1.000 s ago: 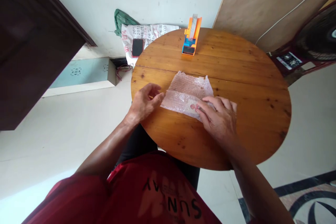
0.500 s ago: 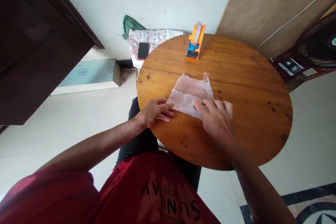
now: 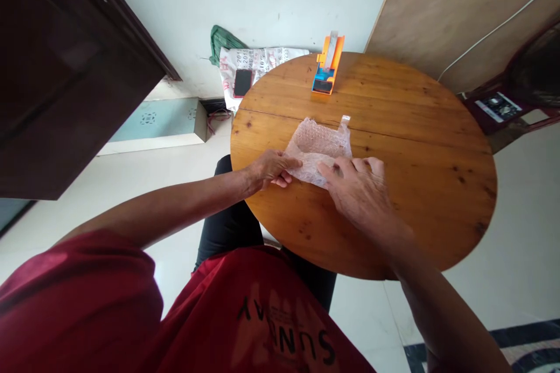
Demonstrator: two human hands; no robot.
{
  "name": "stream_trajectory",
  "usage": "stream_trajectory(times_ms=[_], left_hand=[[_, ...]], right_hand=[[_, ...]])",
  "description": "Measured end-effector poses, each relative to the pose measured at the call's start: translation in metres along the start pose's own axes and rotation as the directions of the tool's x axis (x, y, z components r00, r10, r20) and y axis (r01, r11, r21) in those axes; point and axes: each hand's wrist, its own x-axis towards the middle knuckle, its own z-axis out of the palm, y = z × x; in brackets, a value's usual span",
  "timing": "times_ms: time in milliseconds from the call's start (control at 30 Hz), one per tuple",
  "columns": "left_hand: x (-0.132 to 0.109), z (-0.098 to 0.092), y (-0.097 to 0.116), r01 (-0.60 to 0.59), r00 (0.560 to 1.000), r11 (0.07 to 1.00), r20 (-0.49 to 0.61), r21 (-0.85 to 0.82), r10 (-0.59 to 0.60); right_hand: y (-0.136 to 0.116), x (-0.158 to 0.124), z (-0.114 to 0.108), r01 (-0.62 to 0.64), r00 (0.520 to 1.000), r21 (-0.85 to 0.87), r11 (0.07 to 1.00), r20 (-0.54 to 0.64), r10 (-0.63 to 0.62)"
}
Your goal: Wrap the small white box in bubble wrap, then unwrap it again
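A sheet of bubble wrap [image 3: 321, 137] lies on the round wooden table [image 3: 420, 186], its near part folded over. A short strip of clear tape [image 3: 345, 121] sticks out from its far right corner. My left hand [image 3: 275, 169] pinches the left end of the fold between thumb and fingers. At the fold's right end, my right hand [image 3: 356, 183] grips the bubble wrap with bent fingers and thumb. Whether anything lies inside the fold cannot be seen.
An orange and blue tape dispenser [image 3: 327, 67] stands at the table's far edge. Beyond the left edge, a phone [image 3: 242, 83] rests on a printed white sack [image 3: 266, 58] by the wall. A fan [image 3: 531, 70] is at the right.
Both hands have moved slightly away from me with the near edge of the bubble wrap. The folded part has become narrower and rounder. My left fingers have closed further on its end.
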Motion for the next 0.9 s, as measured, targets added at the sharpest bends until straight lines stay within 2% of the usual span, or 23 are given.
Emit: stream_trajectory(times_ms=[133, 367, 600, 900], left_hand=[[0.001, 0.003, 0.007, -0.005, 1.0, 0.996, -0.004, 0.084, 0.005], [-0.005, 0.004, 0.011, -0.159, 0.987, 0.964, 0.017, 0.213, 0.159], [-0.005, 0.016, 0.01, -0.231, 0.972, 0.966, 0.069, 0.115, 0.224], [-0.004, 0.028, 0.019, -0.253, 0.96, 0.96, 0.15, 0.121, 0.235]], right_hand=[[-0.001, 0.001, 0.003, 0.037, 0.999, -0.021, 0.999, -0.021, -0.037], [-0.005, -0.001, 0.005, 0.031, 0.999, -0.048, 0.998, -0.038, -0.033], [-0.007, 0.0, 0.003, 0.037, 0.999, -0.059, 0.998, -0.033, -0.039], [-0.006, -0.002, 0.006, 0.041, 0.999, -0.017, 0.999, -0.035, -0.041]])
